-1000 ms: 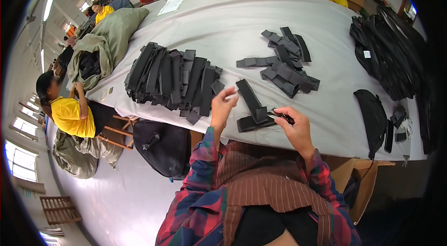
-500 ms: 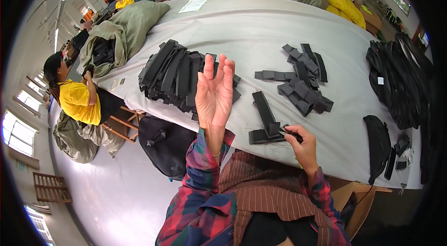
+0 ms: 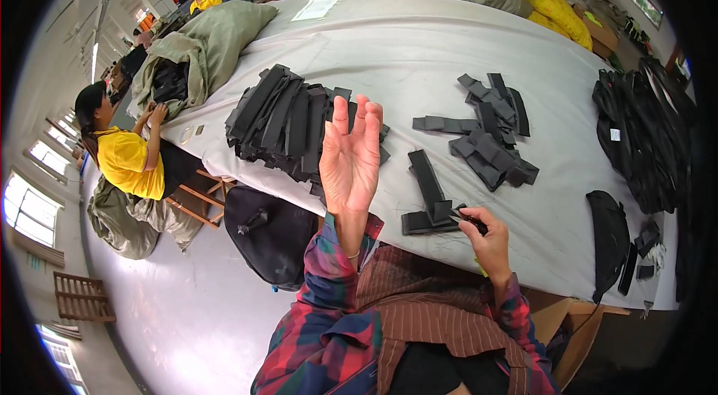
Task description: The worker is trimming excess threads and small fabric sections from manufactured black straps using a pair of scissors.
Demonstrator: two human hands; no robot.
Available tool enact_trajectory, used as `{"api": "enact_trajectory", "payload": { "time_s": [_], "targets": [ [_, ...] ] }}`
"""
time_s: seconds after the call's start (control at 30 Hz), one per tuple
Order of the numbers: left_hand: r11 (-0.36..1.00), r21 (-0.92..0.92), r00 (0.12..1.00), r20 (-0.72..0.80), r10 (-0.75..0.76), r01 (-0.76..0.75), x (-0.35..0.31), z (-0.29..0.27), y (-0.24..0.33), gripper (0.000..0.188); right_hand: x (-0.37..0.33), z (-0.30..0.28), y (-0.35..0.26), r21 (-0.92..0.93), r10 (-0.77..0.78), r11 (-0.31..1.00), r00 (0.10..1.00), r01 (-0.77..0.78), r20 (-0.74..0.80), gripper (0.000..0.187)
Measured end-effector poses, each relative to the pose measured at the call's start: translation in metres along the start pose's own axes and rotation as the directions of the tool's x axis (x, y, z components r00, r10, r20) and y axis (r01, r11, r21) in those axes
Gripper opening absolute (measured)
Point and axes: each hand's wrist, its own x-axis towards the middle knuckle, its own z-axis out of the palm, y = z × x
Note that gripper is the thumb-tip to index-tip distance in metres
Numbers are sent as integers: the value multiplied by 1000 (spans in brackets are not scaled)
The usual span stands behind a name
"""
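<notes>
My left hand [image 3: 350, 167] is raised over the table edge, palm showing, fingers apart and slightly curled, holding nothing. Behind it lies a thick stack of black fabric strips [image 3: 275, 117]. My right hand [image 3: 491, 244] is closed around small dark thread snips [image 3: 476, 223], whose pointed tips reach toward a folded black strip. That strip [image 3: 428, 180] is arranged in an L shape near the table's front edge, and neither hand visibly grips it. Farther back on the right side sits a loose pile of shorter black strap pieces [image 3: 490, 152].
A pale cloth covers the wide table [image 3: 374, 36]. Long black straps [image 3: 639, 141] and a black pouch [image 3: 607, 242] occupy its right end. An olive sack [image 3: 217, 36] stands at the far left, beside a co-worker in yellow [image 3: 129, 159]. A black bag [image 3: 262, 234] sits below the left edge.
Both my hands keep nearly the same pose, and the view has shifted slightly. The co-worker at the left has moved their hands at the olive sack.
</notes>
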Motion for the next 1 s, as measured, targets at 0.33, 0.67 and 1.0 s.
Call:
{"api": "enact_trajectory", "payload": {
  "time_s": [0.33, 0.67, 1.0],
  "targets": [
    [997, 65, 999, -9, 40, -39, -4, -4, 3, 33, 3, 2, -4, -20, 31, 999, 998, -30, 49, 17],
    [999, 25, 999, -21, 36, -36, -4, -2, 7, 30, 5, 6, 0, -2, -8, 1000, 1000, 8, 30, 19],
    [998, 66, 999, -21, 26, -25, -4, -2, 8, 30, 4, 6, 0, -25, -26, 999, 999, 27, 41, 19]
  ]
}}
